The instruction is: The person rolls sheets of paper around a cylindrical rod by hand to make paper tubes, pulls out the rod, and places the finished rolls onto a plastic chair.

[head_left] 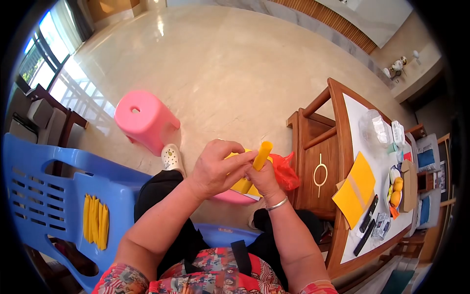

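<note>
In front of my lap my right hand (pixel 264 179), with a silver bangle at the wrist, grips a rolled yellow tube (pixel 263 155) that looks like paper and stands up from the fingers. My left hand (pixel 218 164) comes in from the side, its fingers closed against the tube's lower part; the exact contact is partly hidden. Below the hands lie yellow sheets (pixel 241 186) on a pink surface (pixel 230 197), mostly covered by the hands. A red plastic bag (pixel 284 171) is just beyond my right hand.
Several yellow rolls (pixel 95 221) lie on a blue plastic chair (pixel 120 196) at left. A pink stool (pixel 142 115) stands ahead. On the wooden table (pixel 350 105) at right are a yellow sheet stack (pixel 356 188), a black remote (pixel 369 213), fruit (pixel 396 192) and clear packaging (pixel 374 127).
</note>
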A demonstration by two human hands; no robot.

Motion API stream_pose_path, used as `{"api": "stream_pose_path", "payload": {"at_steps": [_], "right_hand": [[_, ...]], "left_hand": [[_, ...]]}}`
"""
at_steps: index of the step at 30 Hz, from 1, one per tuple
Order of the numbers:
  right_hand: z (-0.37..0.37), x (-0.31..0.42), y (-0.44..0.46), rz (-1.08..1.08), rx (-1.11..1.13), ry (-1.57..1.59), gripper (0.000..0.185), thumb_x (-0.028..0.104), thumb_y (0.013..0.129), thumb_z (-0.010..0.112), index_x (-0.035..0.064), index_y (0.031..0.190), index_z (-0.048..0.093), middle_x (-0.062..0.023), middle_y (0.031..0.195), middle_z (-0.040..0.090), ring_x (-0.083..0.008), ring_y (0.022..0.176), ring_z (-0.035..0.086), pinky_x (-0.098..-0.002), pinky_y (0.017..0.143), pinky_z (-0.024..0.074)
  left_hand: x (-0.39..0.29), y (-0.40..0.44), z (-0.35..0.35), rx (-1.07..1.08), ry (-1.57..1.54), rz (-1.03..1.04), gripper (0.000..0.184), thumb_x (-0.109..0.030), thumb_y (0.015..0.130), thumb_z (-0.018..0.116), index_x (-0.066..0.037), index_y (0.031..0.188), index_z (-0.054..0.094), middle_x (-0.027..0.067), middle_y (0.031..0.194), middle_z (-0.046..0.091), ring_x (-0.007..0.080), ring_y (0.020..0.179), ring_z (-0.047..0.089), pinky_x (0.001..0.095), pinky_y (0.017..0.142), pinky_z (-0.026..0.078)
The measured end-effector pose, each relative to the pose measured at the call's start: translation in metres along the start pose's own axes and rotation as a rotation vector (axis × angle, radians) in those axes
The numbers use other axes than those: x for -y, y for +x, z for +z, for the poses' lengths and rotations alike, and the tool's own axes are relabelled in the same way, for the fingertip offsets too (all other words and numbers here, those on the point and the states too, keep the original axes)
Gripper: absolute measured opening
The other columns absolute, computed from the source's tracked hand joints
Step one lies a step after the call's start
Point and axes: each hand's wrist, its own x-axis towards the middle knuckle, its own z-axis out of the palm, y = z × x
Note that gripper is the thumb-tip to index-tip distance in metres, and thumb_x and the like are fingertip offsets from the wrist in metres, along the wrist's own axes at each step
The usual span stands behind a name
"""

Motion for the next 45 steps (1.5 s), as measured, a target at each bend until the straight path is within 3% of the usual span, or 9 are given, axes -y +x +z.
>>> {"api": "stream_pose_path", "payload": {"at_steps": [7,24,27,31,37,39,42,43,45], "right_hand": [[-0.001,-0.010,0.002,-0.041,-0.037,-0.147,0.030,0.022,0.094,0.076,0.0009,0.115,0.069,-0.0043,0.099,0.072,-0.0137,0.093,0.069,-0.0293,0.082,0.0553],[0.001,-0.019,0.008,-0.199,0.073,-0.322,0.029,0.026,0.096,0.072,0.0024,0.113,0.070,-0.0095,0.099,0.074,-0.0172,0.092,0.070,-0.0316,0.082,0.0547],[0.002,-0.020,0.007,-0.224,0.056,-0.379,0.029,0.027,0.096,0.073,0.0026,0.112,0.070,-0.0116,0.096,0.073,-0.0194,0.088,0.070,-0.0324,0.079,0.0544],[0.002,-0.020,0.009,-0.211,0.048,-0.488,0.030,0.030,0.095,0.073,0.0035,0.109,0.071,-0.0166,0.092,0.073,-0.0294,0.085,0.071,-0.0355,0.077,0.0551],[-0.015,-0.024,0.010,-0.176,-0.031,-0.807,0.029,0.029,0.091,0.075,0.0033,0.104,0.072,-0.0197,0.086,0.072,-0.0390,0.082,0.070,-0.0412,0.073,0.0554],[-0.029,-0.029,0.012,-0.178,-0.088,-0.925,0.028,0.028,0.091,0.076,0.0027,0.102,0.071,-0.0190,0.082,0.071,-0.0381,0.078,0.070,-0.0415,0.070,0.0551],[-0.056,-0.044,0.022,0.039,-0.257,-0.929,0.029,0.028,0.091,0.075,0.0015,0.101,0.071,-0.0184,0.074,0.067,-0.0344,0.071,0.068,-0.0397,0.067,0.0546],[-0.057,-0.046,0.026,0.042,-0.330,-0.802,0.026,0.024,0.088,0.079,0.0020,0.101,0.072,-0.0093,0.068,0.065,-0.0265,0.061,0.065,-0.0380,0.063,0.0535],[-0.054,-0.043,0.029,0.048,-0.267,-0.559,0.034,0.019,0.085,0.083,0.0042,0.112,0.069,-0.0044,0.081,0.068,-0.0213,0.074,0.067,-0.0349,0.070,0.0543]], "left_hand": [[-0.002,0.000,0.003,0.051,0.033,-0.007,0.042,-0.008,0.082,0.080,-0.014,0.123,0.073,0.0066,0.102,0.067,0.0274,0.091,0.063,0.0401,0.080,0.050],[0.007,-0.002,0.002,0.059,-0.004,-0.010,0.019,-0.015,0.081,0.082,-0.008,0.095,0.070,0.0059,0.089,0.068,0.0258,0.081,0.065,0.0403,0.080,0.049],[0.009,-0.003,0.004,0.068,-0.015,-0.028,0.016,-0.013,0.081,0.081,-0.007,0.091,0.070,0.0063,0.085,0.069,0.0259,0.079,0.066,0.0403,0.079,0.049],[0.013,-0.006,0.006,0.068,-0.052,-0.086,0.011,-0.011,0.082,0.079,-0.005,0.085,0.070,0.0076,0.081,0.070,0.0274,0.076,0.066,0.0402,0.077,0.049],[0.034,-0.003,-0.021,-0.114,0.067,-0.276,0.008,-0.009,0.086,0.077,-0.003,0.088,0.072,0.0098,0.081,0.072,0.0234,0.071,0.067,0.0362,0.073,0.051],[0.070,-0.022,-0.021,-0.310,-0.161,-0.539,0.011,-0.011,0.091,0.076,-0.001,0.092,0.073,0.0073,0.080,0.072,0.0161,0.070,0.066,0.0303,0.070,0.052],[0.083,-0.018,-0.047,-0.503,-0.475,-0.804,0.019,-0.018,0.096,0.073,0.001,0.092,0.072,0.0036,0.081,0.070,0.0113,0.069,0.064,0.0257,0.066,0.052],[0.088,-0.019,-0.051,-0.554,-0.541,-0.868,0.020,-0.018,0.097,0.073,0.001,0.092,0.072,0.0031,0.082,0.069,0.0110,0.069,0.064,0.0253,0.066,0.052],[0.100,-0.025,-0.046,-0.618,-0.646,-0.968,0.020,-0.020,0.098,0.070,-0.001,0.093,0.071,0.0033,0.080,0.068,0.0119,0.067,0.063,0.0257,0.064,0.053]]}}
